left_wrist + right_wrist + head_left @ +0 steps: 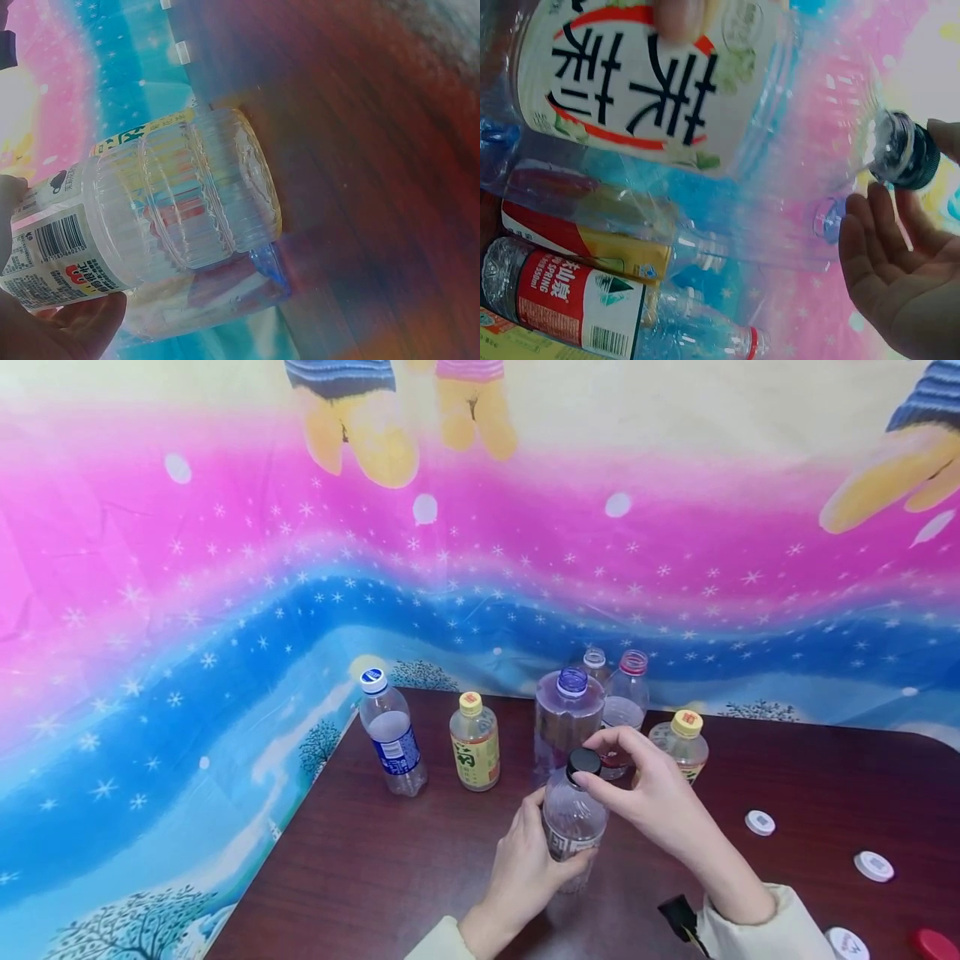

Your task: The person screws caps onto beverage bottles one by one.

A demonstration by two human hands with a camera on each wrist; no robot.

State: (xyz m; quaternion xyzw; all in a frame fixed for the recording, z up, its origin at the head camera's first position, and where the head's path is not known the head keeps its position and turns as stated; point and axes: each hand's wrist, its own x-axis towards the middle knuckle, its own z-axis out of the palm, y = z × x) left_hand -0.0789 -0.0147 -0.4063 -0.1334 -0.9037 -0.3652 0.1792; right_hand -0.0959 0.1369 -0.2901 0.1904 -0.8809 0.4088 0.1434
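Observation:
A clear plastic bottle (573, 814) with a pale label stands upright in front of the person. The left hand (521, 860) grips it round the middle, thumb across the front. In the left wrist view, its ribbed lower part (172, 202) shows below a label with a barcode (60, 238). On the bottle's neck sits a black cap (583, 765). The right hand (648, 785) pinches this cap between thumb and fingers. The right wrist view shows large dark characters on the label (637, 86) and the right hand (900, 277) at the cap.
Behind stand an uncapped purple-tinted bottle (564, 727), a bottle with a pink neck ring (628, 702) and a yellow-capped bottle (686, 727). To the left are a yellow-labelled bottle (476, 756) and a blue-labelled bottle (395, 747). White caps (761, 823) and a red cap (935, 943) lie right.

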